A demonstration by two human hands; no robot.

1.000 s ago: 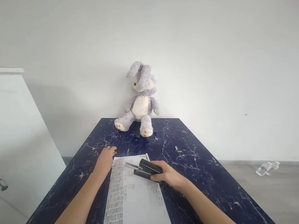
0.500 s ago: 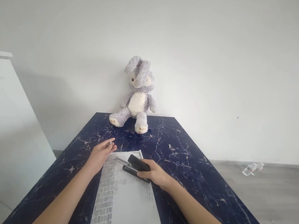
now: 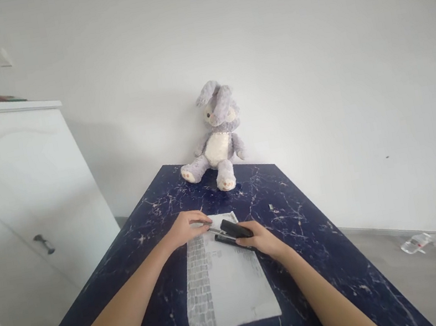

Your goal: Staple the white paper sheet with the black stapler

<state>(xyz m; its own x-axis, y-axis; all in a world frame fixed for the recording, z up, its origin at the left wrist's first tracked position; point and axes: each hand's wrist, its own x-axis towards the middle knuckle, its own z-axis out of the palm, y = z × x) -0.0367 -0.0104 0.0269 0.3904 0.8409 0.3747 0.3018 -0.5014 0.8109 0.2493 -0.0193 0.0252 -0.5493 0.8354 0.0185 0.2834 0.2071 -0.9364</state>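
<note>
My right hand [image 3: 260,238] grips a black stapler [image 3: 236,229] that is spread apart, its metal magazine [image 3: 216,232] sticking out toward the left. The fingers of my left hand [image 3: 189,228] are pinched together at the tip of that magazine. Whatever is between them is hidden. Beneath both hands lies a sheet of paper [image 3: 240,288] with a grey brick-like pattern down its left side and small print elsewhere.
A dark blue marbled table [image 3: 318,280] carries everything. A grey plush rabbit [image 3: 218,149] sits at its far end against the wall. One small light piece [image 3: 272,207] lies right of the paper. A white cabinet [image 3: 27,180] stands left; clear plastic [image 3: 421,242] lies on the floor.
My left hand has moved from beyond the paper, where a small silvery piece showed at its fingers, to the stapler's magazine tip. The whole view has shifted left.
</note>
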